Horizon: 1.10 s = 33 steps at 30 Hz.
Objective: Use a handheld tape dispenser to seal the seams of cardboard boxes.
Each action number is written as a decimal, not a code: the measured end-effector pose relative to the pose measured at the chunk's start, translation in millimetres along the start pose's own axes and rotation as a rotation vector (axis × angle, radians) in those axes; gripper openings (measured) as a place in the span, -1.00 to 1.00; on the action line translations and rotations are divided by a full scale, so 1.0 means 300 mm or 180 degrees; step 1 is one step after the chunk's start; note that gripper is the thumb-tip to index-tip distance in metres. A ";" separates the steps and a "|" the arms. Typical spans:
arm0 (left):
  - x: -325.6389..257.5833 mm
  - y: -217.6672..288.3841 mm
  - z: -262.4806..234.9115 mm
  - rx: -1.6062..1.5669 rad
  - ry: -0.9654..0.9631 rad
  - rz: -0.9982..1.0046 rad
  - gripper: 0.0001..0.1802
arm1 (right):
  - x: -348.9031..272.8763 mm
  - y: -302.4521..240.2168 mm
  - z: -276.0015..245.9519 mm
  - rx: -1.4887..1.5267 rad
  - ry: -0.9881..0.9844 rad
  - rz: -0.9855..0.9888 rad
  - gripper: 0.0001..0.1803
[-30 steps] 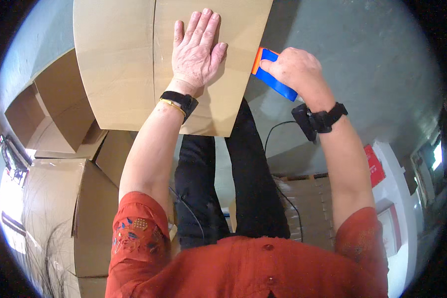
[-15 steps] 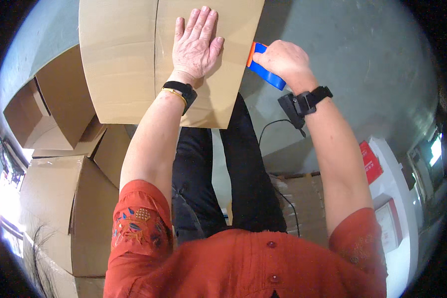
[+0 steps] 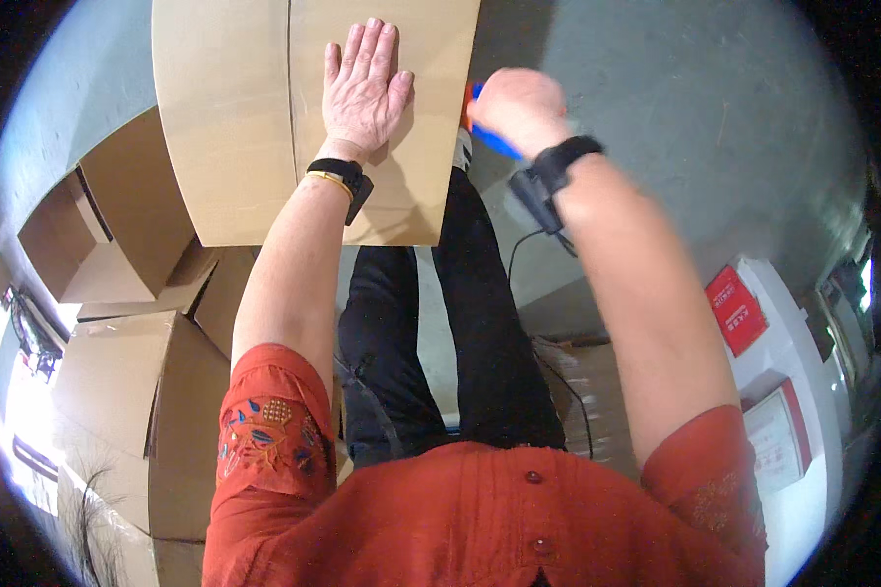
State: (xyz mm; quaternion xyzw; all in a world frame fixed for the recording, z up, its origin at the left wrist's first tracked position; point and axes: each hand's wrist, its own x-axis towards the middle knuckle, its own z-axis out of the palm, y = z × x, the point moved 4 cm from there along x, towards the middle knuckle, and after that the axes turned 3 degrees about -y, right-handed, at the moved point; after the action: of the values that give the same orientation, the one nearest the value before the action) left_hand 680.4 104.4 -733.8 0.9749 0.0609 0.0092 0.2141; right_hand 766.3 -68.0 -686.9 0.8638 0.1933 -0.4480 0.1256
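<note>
Floor point(image 3: 675, 147): grey.
Left hand point(image 3: 360, 108): flat on cardboard box point(image 3: 225, 147), grasping nothing.
Right hand point(image 3: 521, 103): clenched around blue-and-orange tool point(image 3: 494, 141); has moved inboard, likely working box edge.

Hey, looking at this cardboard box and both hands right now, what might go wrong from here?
Two things, perhaps. The left hand lies flat on the cardboard box only to the right of its seam, so the left panel might lift or shift. And the right hand grips what looks like a blue-and-orange tape dispenser by the box's right edge, so a hard push there could skew the box.
</note>
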 end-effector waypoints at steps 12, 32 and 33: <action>0.051 0.044 -0.077 0.0260 -0.0433 -0.0160 -0.30 | -0.116 0.186 0.376 0.0524 -0.0941 0.0197 -0.43; -0.177 -0.213 -0.106 0.0166 -0.0554 -0.1599 -0.12 | -0.265 0.279 0.375 0.0766 -0.1149 0.0570 -0.17; -0.181 -0.223 -0.095 0.0257 -0.0560 -0.1605 -0.13 | -0.277 0.281 0.374 0.0754 -0.1069 0.0540 -0.18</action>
State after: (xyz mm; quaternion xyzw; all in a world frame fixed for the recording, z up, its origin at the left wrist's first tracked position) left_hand 617.6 169.7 -735.5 0.9337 0.2832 -0.1317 0.1750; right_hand 679.1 -205.7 -678.4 0.7990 0.0424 -0.5929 0.0910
